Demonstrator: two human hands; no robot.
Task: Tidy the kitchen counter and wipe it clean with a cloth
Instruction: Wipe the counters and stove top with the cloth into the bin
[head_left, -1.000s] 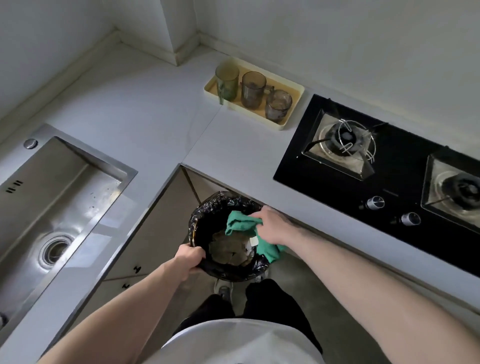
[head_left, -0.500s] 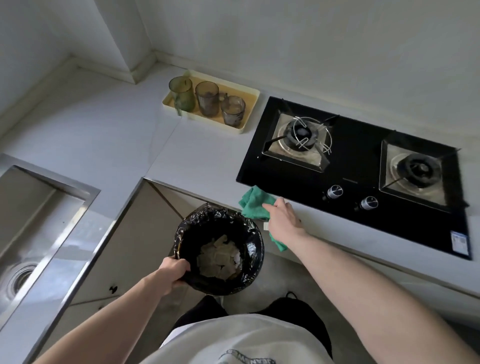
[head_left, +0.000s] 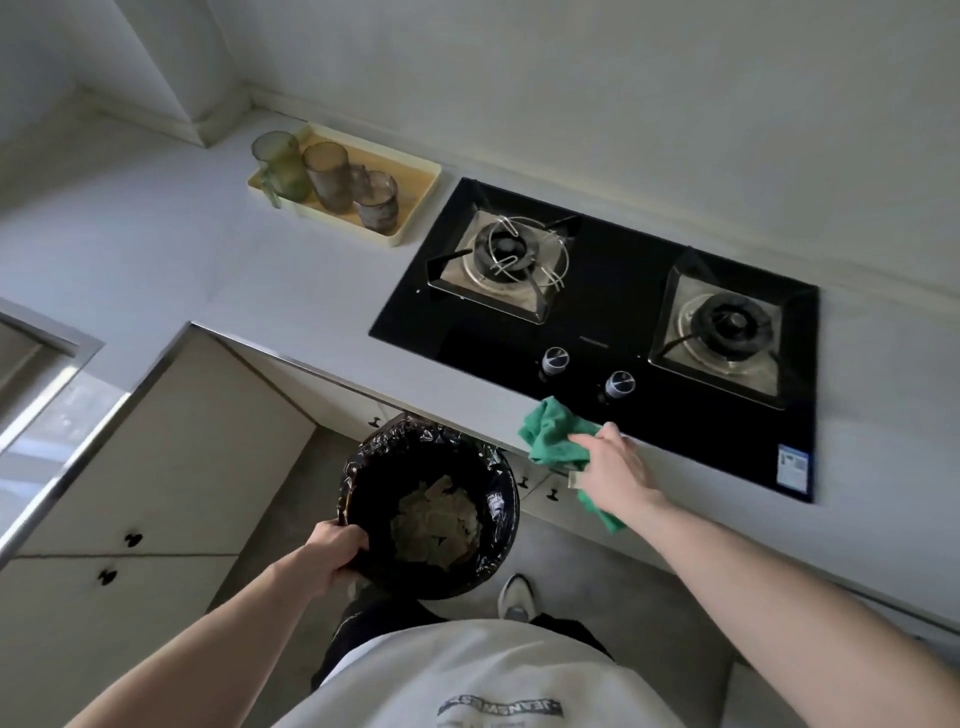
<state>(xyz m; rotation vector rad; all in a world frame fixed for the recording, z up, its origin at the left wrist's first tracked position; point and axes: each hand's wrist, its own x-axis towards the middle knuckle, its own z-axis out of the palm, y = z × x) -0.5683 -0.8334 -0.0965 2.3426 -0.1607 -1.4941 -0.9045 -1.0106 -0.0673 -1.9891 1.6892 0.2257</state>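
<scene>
My right hand (head_left: 615, 470) grips a green cloth (head_left: 550, 431) pressed on the front strip of the pale counter (head_left: 291, 291), just in front of the black hob's knobs; one end of the cloth hangs over the counter edge. My left hand (head_left: 335, 551) holds the near rim of a round bin lined with a black bag (head_left: 431, 506), kept below the counter edge. Pale scraps lie in the bottom of the bin.
A black two-burner gas hob (head_left: 613, 338) takes up the right of the counter. A yellow tray (head_left: 410, 182) with three tinted glasses stands at the back by the wall corner. A steel sink (head_left: 36, 358) edges in at left. Cabinet doors and grey floor lie below.
My right hand has carried the cloth from over the bin up and rightward onto the counter in front of the hob. The bin stays in my left hand, slightly lower; the view has shifted right.
</scene>
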